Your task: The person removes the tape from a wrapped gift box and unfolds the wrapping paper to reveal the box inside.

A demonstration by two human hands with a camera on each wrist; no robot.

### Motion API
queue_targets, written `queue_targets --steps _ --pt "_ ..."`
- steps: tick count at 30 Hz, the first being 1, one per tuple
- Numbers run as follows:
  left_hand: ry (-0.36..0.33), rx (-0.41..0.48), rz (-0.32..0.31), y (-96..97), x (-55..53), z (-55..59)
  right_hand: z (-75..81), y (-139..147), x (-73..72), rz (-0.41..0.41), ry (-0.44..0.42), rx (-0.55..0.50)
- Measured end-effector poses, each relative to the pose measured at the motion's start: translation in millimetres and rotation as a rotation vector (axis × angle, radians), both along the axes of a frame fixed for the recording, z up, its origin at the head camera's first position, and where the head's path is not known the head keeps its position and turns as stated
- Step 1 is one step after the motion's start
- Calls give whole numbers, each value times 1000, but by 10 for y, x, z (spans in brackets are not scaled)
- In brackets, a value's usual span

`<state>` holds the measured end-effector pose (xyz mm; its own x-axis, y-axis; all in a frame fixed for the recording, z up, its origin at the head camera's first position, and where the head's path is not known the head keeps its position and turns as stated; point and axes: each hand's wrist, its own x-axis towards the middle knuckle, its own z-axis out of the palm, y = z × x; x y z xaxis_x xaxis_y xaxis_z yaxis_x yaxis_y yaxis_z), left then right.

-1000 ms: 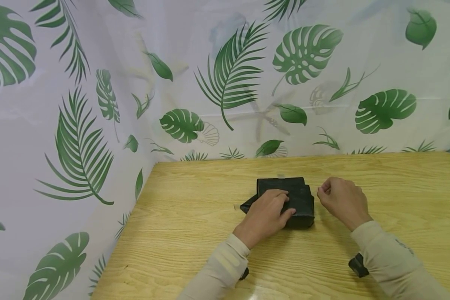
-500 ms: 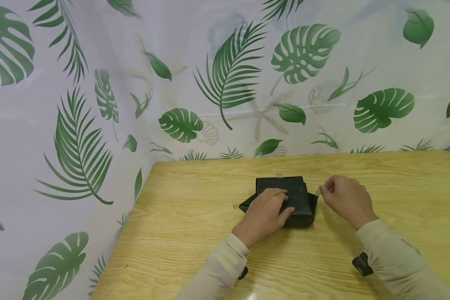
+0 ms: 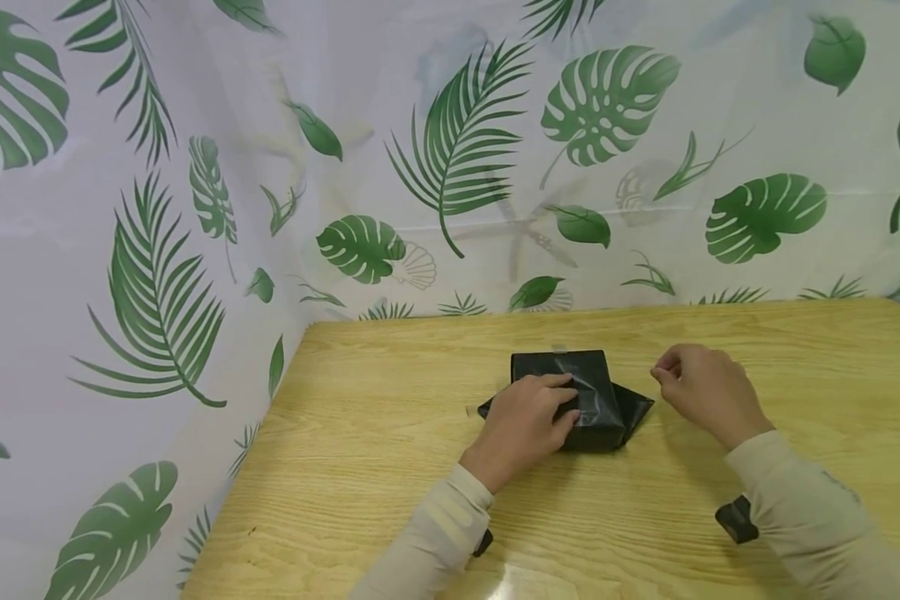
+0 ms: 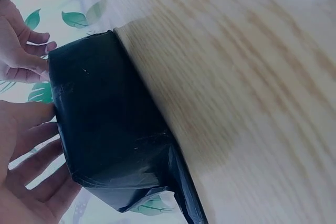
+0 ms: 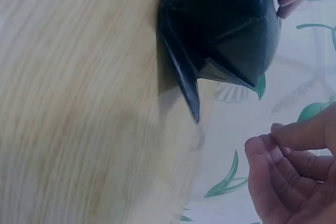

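A small box-shaped parcel in shiny black wrapping (image 3: 596,387) lies on the table. My left hand (image 3: 521,425) rests on its top, fingers spread and fairly straight. In the left wrist view, the fingertips touch one edge of the parcel (image 4: 105,114). At the parcel's right end, a pointed flap of wrapping (image 3: 633,408) sticks out. My right hand (image 3: 708,392) is just beyond that tip, thumb and fingertips pinched together on a strip of clear tape that barely shows. The right wrist view has the open folds of the flap (image 5: 184,80) apart from the right hand (image 5: 294,171).
Bits of tape stick out at the parcel's back edge (image 3: 560,348) and left side (image 3: 472,411). The wooden table (image 3: 345,467) meets a leaf-print curtain (image 3: 390,167) at the back and left. A black strap piece (image 3: 737,518) is at the right wrist.
My right hand has drawn away to the right and slightly up. The right flap has swung outward from the parcel's end. The left hand stays on top, shifted slightly left.
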<state>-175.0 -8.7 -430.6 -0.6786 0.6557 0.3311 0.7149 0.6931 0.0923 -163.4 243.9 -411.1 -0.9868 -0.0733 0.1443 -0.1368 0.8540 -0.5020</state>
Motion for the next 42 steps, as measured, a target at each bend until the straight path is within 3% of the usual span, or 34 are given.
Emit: queue_targets --steps 6,11,15,20,24,30,35,42 --pt "-8 198 -33 -157 -70 56 27 70 -35 20 9 -40" --pt "-190 433 23 -410 -204 169 19 124 -53 68 -31 -152" --pt "-342 500 79 -610 -307 166 -32 169 -74 94 -87 -233" --pt "-498 457 112 -743 -357 69 -139 206 -110 134 -180 -309" --pt "-571 370 104 -771 -368 -26 -257 195 -145 176 -213 -305" --pt "-648 247 75 -757 -383 -164 -391 118 -171 209 -257 -317" --pt "-693 216 67 -754 -414 -312 -465 87 -162 232 -295 -348" --pt "-734 204 52 -759 -412 -349 -585 77 -157 270 -329 -359"
